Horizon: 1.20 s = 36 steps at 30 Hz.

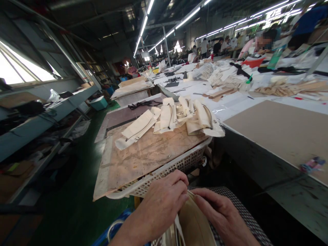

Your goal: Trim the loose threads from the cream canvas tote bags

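Close to my lap, a curved beige fabric piece (196,222) is held between my two hands. My left hand (165,196) closes its fingers on the upper left edge, and a pale strip hangs below it. On the other side, my right hand (217,208) pinches the top edge between thumb and fingers. The lower part of the piece runs out of the picture. Ahead of my hands, several cream fabric pieces with zippers (167,118) lie on a worn board (143,153).
The board rests on a white plastic basket (174,165). At the right stands a long worktable with a brown sheet (279,126) and heaps of fabric farther back. A shelf bench (51,116) runs along the left, beyond a green floor. Other people work in the background.
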### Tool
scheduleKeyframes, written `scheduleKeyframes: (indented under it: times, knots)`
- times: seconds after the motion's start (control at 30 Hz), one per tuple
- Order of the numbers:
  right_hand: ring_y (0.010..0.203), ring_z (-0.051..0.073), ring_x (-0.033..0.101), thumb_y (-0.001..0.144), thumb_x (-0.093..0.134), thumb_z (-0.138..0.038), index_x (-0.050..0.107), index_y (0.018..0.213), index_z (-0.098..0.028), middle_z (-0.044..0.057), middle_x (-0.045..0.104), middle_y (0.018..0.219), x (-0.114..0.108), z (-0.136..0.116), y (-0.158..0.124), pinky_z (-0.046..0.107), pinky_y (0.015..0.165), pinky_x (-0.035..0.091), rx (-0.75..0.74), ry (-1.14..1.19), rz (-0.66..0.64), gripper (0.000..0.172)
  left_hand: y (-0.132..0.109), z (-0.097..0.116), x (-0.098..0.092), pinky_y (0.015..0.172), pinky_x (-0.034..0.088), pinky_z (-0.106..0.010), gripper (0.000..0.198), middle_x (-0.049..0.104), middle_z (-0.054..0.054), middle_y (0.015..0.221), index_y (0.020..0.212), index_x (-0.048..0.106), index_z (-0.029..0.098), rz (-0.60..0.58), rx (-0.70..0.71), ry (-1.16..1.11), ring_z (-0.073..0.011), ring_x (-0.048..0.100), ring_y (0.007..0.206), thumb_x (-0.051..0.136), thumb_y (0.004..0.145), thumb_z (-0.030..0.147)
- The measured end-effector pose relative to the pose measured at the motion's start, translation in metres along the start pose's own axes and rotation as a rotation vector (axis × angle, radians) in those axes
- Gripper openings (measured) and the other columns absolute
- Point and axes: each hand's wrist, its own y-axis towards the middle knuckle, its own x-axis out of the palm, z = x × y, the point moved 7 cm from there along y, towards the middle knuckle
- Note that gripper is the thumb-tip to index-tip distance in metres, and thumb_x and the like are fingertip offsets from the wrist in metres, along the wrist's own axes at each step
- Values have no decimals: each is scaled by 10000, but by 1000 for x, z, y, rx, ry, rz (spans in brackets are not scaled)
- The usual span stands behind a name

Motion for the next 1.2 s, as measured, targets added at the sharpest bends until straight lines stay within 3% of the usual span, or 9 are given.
scheduleKeyframes:
  times: [0.17,0.4,0.63,0.73,0.87,0.93,1.03,1.1,1.2]
  knots:
    - [886,199,676,924,539,-456,743,1077,-256,26,753,988,0,1,0,237,784,532,-27,-17,-2,324,0,-1,2,921,454,-313,220,547,-16,1146,928,570,190,7,-16,-19,-164,554,1010,367,1011,173]
    - [902,214,688,936,514,-437,740,1096,-254,41,754,1016,1,-5,-2,257,801,540,-78,-75,-17,332,1,-3,2,858,469,-318,179,568,-27,1106,861,551,188,42,-71,-17,-177,572,985,418,981,177]
    - [952,207,670,958,481,-420,726,1090,-262,27,737,1048,1,-14,-4,255,842,520,-104,-80,-67,320,0,-12,-2,826,453,-301,151,599,5,1090,752,493,192,110,-152,-156,-169,590,945,561,881,149]
    - [963,199,652,964,462,-426,709,1032,-244,22,722,1031,5,-23,-5,267,879,498,-116,-87,-104,314,-1,-19,-6,789,458,-290,174,606,2,1107,813,469,206,184,-229,-267,-174,587,928,641,814,177]
    - [764,181,618,852,615,-482,642,858,-196,12,687,812,10,-23,4,258,694,482,-110,-265,-81,287,-1,-29,-6,714,468,-276,341,627,6,1041,1016,499,229,189,-332,-367,-163,579,817,668,731,147]
    - [662,158,566,830,639,-481,617,830,-194,-7,647,726,11,-20,10,250,604,434,-97,-376,-44,288,-3,-30,-6,698,474,-267,333,632,3,1044,1035,516,229,163,-343,-426,-162,581,816,654,740,161]
    - [650,154,555,887,568,-433,638,877,-204,-7,642,738,13,-20,18,254,591,409,-123,-448,-48,240,-12,-26,-4,780,501,-293,265,558,-32,1280,1063,532,232,121,-358,-536,-176,596,919,611,811,260]
    - [685,161,582,886,570,-372,669,886,-215,0,656,772,15,-23,21,261,620,419,-175,-481,-61,186,-23,-23,3,899,494,-370,433,447,-70,1417,1214,469,255,133,-416,-571,-229,576,1056,616,814,330]
    - [706,167,601,872,581,-315,700,866,-232,-1,654,770,15,-27,22,269,647,433,-227,-525,-68,145,-41,-18,25,1069,366,-521,943,289,-167,1515,1432,209,224,130,-521,-577,-358,393,1313,745,660,309]
